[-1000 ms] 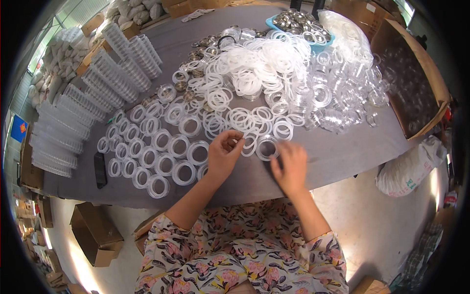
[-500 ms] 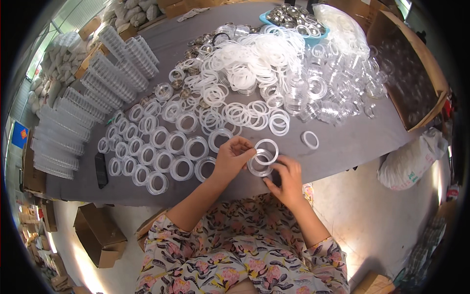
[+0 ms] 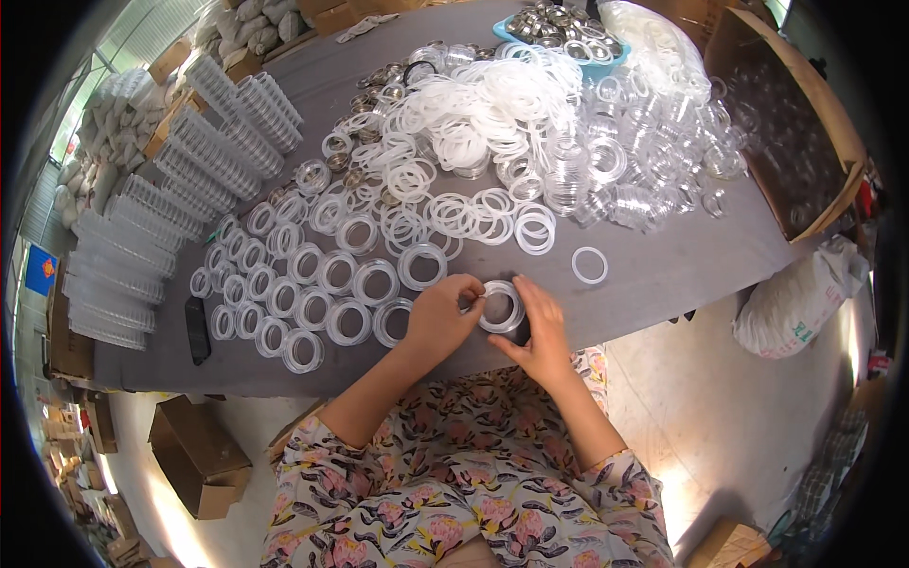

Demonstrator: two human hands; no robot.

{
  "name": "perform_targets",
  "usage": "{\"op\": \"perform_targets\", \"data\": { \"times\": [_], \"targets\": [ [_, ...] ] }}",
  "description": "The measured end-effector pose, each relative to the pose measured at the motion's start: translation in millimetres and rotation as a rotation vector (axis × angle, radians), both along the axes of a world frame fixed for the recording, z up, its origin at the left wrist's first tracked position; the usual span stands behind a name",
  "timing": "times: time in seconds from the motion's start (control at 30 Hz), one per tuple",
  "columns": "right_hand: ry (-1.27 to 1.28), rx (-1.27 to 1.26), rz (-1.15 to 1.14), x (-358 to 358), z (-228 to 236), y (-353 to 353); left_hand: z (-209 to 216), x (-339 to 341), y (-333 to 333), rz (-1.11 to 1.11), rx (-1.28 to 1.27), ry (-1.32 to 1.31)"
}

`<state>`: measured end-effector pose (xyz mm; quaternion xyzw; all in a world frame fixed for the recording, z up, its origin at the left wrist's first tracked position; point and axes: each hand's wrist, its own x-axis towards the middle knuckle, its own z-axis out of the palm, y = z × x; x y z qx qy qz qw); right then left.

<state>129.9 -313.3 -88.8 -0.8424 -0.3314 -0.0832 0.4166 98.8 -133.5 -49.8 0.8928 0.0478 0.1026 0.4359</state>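
A clear plastic ring [image 3: 502, 325] with a white flat ring [image 3: 516, 301] on top rests on the grey table in front of me. My left hand [image 3: 443, 314] is closed, its fingertips pinching at the left edge of the white ring. Around the right side curves my right hand [image 3: 542, 333], thumb at the near edge and fingers along the far right, steadying the clear ring. Several clear rings [image 3: 349, 324] stand in rows left of my left hand. One loose white ring [image 3: 589, 266] lies to the right, beyond my right hand.
White flat rings [image 3: 492, 104] are heaped mid-table, with clear plastic parts [image 3: 653, 161] to their right. A blue basin [image 3: 606, 68] of metal rings stands behind. Stacked clear containers [image 3: 123, 260] line the left edge beside a black object [image 3: 197, 331]. A cardboard box [image 3: 833, 151] is far right.
My left hand has lowered the white ring onto the clear ring. My right hand's fingers have stretched along its right side. The loose white ring at the right now lies flatter.
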Motion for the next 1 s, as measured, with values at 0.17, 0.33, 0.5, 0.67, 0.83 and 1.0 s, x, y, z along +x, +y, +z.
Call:
{"op": "perform_targets", "data": {
  "times": [0.17,0.33,0.5,0.67,0.83,1.0],
  "targets": [
    [-0.022,-0.029,-0.014,1.3,2.4,4.7,6.3,-2.0,2.8,-0.189,0.342,-0.080],
    [-0.017,-0.018,-0.045,-0.8,-3.5,7.0,21.0,-6.2,2.0,-0.437,0.556,-0.181],
    [-0.030,0.016,-0.020,0.6,-13.9,6.4,10.0,-3.4,16.2,-0.445,0.315,-0.115],
    [-0.006,0.034,-0.084,-5.4,-7.2,6.0,11.3,-4.8,30.0,-0.260,0.729,-0.111],
    [-0.033,0.019,-0.117,-6.6,-11.0,5.7,5.3,12.1,28.3,-0.377,0.804,-0.053],
    [-0.018,0.014,-0.113,-8.9,-17.0,2.9,-0.8,9.6,31.2,-0.153,0.611,-0.212]
  ]
}}
